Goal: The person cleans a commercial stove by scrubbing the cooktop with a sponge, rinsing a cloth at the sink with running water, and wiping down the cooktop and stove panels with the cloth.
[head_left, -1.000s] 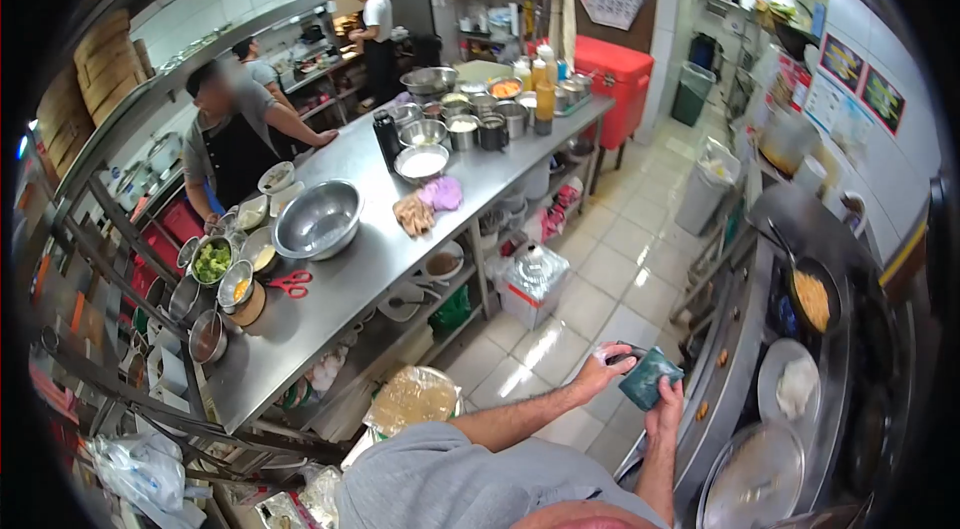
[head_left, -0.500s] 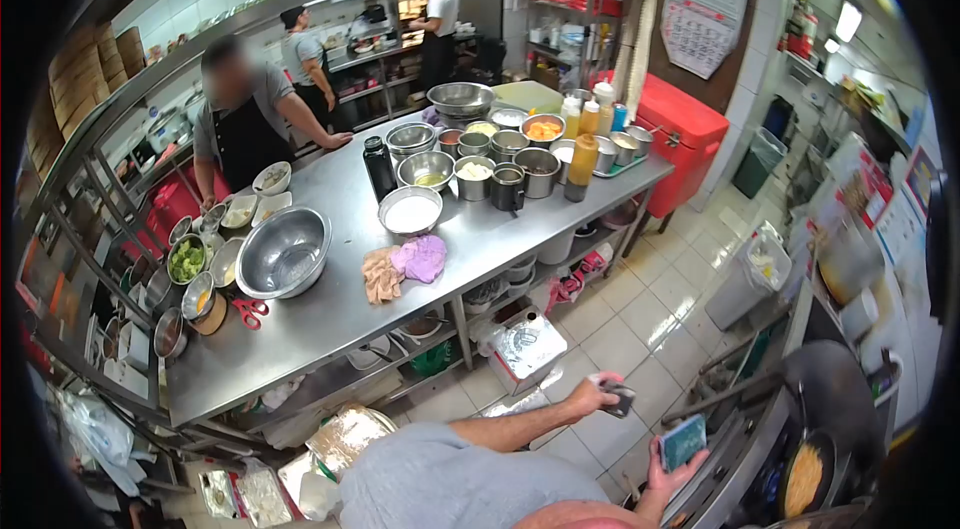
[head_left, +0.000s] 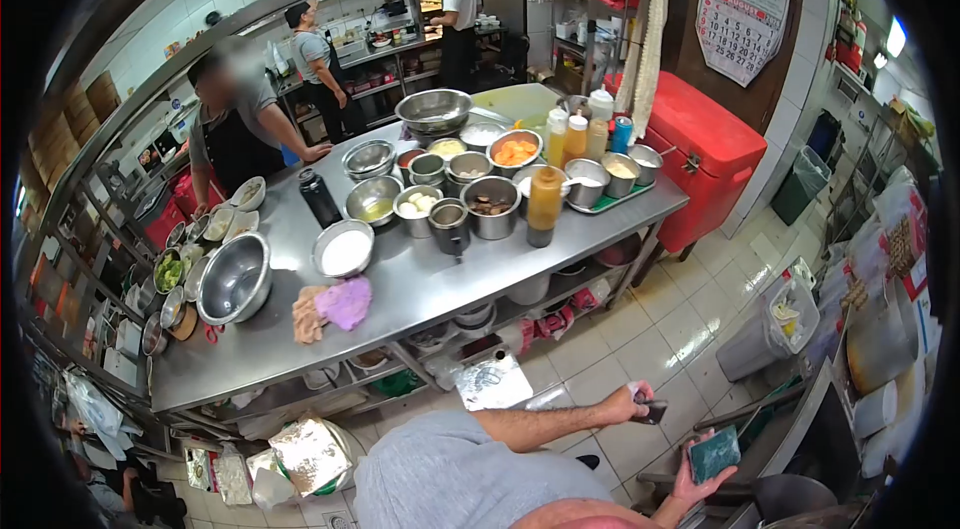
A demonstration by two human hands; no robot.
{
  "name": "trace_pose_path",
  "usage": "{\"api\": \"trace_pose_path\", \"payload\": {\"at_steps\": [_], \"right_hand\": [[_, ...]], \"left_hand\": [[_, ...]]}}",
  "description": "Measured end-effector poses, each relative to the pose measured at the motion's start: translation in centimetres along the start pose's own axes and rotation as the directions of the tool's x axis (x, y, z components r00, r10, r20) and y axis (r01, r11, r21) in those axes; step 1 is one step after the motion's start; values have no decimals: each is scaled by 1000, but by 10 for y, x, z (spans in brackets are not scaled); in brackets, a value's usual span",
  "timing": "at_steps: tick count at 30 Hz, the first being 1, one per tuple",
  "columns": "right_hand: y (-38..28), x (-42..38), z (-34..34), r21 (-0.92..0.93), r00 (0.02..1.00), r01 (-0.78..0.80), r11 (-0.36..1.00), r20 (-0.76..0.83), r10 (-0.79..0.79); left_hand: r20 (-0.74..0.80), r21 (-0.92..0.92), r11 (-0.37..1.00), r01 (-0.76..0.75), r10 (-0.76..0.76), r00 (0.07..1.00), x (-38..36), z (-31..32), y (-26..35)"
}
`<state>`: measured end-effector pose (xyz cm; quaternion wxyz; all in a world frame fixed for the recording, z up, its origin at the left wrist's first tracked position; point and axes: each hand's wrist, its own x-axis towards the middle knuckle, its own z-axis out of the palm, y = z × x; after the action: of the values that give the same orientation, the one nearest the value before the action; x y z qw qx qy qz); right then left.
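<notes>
My left hand [head_left: 628,406], at the end of the outstretched bare forearm, is closed on a small dark flat object [head_left: 653,412], whose kind I cannot make out. Lower right, my right hand [head_left: 689,482] holds a dark teal rectangular slab [head_left: 714,455] with a lighter edge, its broad face turned up. The two hands are apart, over the tiled floor and beside the dark cooking range. A round dark pan [head_left: 790,497] is partly in sight just right of my right hand.
A steel table [head_left: 430,294] carries bowls, metal pots, sauce bottles and cloths [head_left: 343,304]. A person [head_left: 240,129] leans on its far side; two others stand behind. A red cooler [head_left: 690,144] and a grey bin [head_left: 765,339] stand right. Foil-covered trays [head_left: 310,454] are low left.
The view has turned, so the table sits further left. Both hands still hold their objects and appear slightly further right. The pan of orange-yellow food is out of sight now.
</notes>
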<state>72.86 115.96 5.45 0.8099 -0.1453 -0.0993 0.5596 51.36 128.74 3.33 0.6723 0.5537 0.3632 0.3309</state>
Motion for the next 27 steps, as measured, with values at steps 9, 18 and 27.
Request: {"api": "trace_pose_path", "payload": {"at_steps": [9, 18, 27], "right_hand": [[-113, 228, -15, 186, 941, -153, 971, 327, 86], [-213, 355, 22, -111, 893, 378, 919, -218, -394], [-364, 410, 44, -518, 380, 754, 404, -157, -911]], "left_hand": [[-136, 29, 999, 33, -28, 990, 174, 34, 44], [-69, -110, 986, 125, -133, 989, 353, 61, 27], [362, -35, 939, 341, -306, 880, 527, 103, 75]]}}
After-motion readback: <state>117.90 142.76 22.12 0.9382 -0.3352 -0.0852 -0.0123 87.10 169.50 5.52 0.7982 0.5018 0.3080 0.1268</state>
